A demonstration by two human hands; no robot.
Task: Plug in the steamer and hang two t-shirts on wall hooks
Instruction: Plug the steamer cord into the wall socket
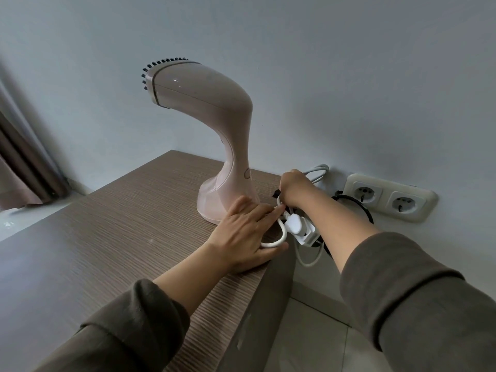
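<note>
Pale pink curved plastic steamer (214,135) upright on wood-grain counter (107,224), near wall. Right hand (294,187) grip closed round bundled white cord (319,171); left hand (241,232) fingers straight, steadying loop. Cord limp, light; hold rigid white plug (294,224), beside double wall socket (389,197).

Pale pink steamer (214,124) — white cord (279,237) — wood-grain brown cabinet (120,224).

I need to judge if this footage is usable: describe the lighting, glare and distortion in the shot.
Head view: dim, cool, even light; one small glare spot on the steamer head; soft shadow under the left hand; wide-angle lens bends the wall socket and tabletop edges; curtain at the frame edge is soft.
</note>
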